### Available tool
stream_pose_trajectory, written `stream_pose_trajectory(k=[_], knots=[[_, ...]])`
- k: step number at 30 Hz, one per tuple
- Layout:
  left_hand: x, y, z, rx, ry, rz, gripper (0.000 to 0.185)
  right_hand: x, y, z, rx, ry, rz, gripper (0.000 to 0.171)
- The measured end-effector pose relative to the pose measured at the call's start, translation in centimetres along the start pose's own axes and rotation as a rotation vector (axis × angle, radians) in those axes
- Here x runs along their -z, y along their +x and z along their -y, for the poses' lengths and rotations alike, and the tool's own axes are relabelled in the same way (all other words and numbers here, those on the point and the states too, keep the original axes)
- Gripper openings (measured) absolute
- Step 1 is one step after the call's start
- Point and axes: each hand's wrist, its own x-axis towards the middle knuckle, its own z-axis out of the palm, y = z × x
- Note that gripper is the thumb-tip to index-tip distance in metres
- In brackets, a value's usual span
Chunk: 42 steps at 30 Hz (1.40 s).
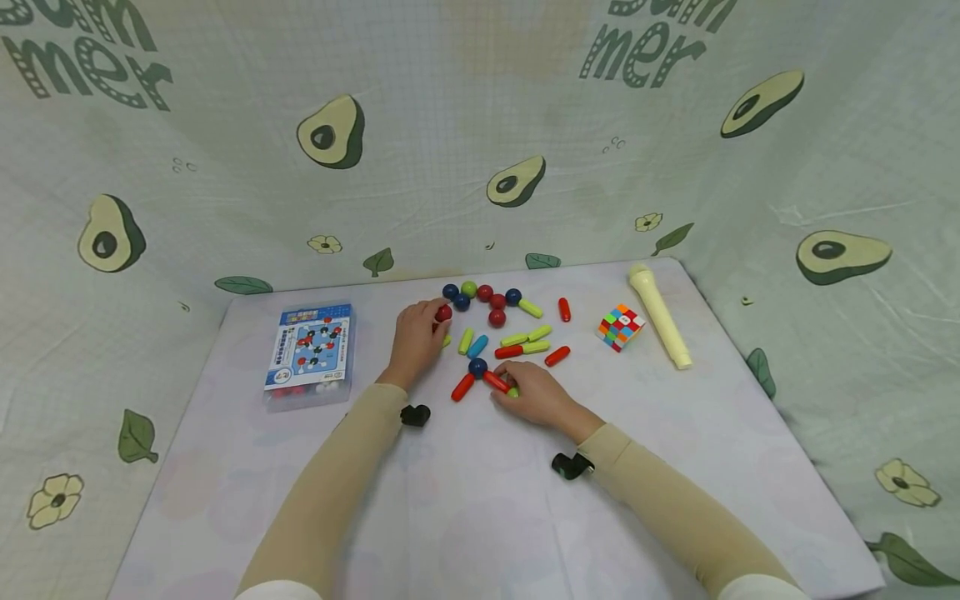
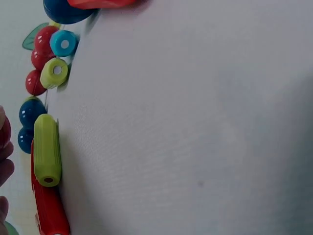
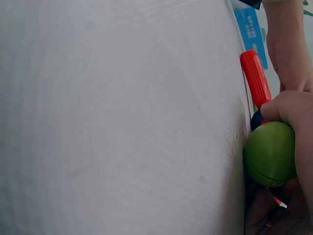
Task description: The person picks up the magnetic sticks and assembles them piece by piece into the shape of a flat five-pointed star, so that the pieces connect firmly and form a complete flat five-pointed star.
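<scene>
Right hand (image 1: 536,396) low on the bench (image 1: 480,500), pinching a green ball (image 1: 513,392) against a red stick (image 1: 495,381) joined to a blue ball (image 1: 477,366). Left hand (image 1: 415,337) farther back, fingers curled round a red ball (image 1: 444,312). Green ball large only in the right wrist view; stick ends with round cores only in the left wrist view. Box (image 1: 310,350), cube (image 1: 620,327), cream tube (image 1: 660,315) on pale cover; avocado-print cloth (image 1: 480,150) behind.

Glossy plastic balls (image 1: 497,317) (smooth), matt cloth table cover (image 1: 465,500).
</scene>
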Motion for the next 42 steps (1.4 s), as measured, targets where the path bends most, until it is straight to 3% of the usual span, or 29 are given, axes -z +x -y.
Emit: stream_pose_trajectory(k=[9, 15, 26, 31, 42], knots=[[0.3, -1.6, -0.4, 0.021, -0.118, -0.011, 0.044, 0.1, 0.0, 0.0, 0.008, -0.005, -0.016, 0.037], [0.5, -3.6, -0.7, 0.038, -0.194, 0.043, 0.043, 0.0, 0.1, 0.0, 0.004, -0.003, -0.026, 0.037], [-0.3, -7.3, -0.4, -0.014, -0.258, 0.107, 0.040, -0.3, 0.3, 0.2, -0.019, -0.006, -0.093, 0.033], [-0.4, -8.7, -0.1, 0.010, -0.281, 0.140, 0.037, -0.3, 0.2, 0.2, -0.026, 0.002, -0.100, 0.030], [0.3, -9.9, 0.5, 0.042, -0.312, 0.263, 0.036, -0.3, 0.2, 0.0, -0.010, 0.023, -0.104, 0.029]])
